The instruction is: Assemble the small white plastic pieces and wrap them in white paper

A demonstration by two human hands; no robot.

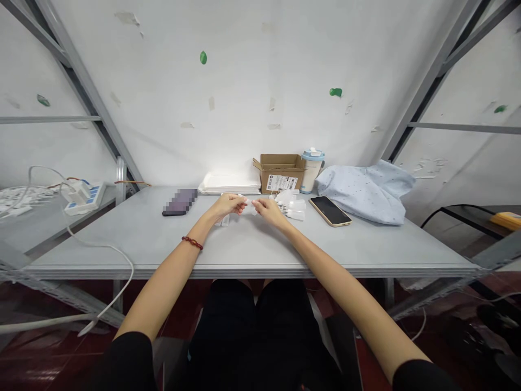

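My left hand [228,205] and my right hand [266,209] meet over the middle of the grey table [244,250], fingers pinched on a small white piece [249,202] held between them. A red bead bracelet [192,243] circles my left wrist. A little heap of small white plastic parts [291,203] lies just right of my right hand. One more white part [224,219] rests on the table under my left hand.
At the back stand a white flat tray [230,183], an open cardboard box [280,171] and a lidded cup [312,169]. A phone [329,210] and pale blue cloth [364,191] lie to the right, a dark object [179,202] to the left. A power strip [83,196] with cable sits far left.
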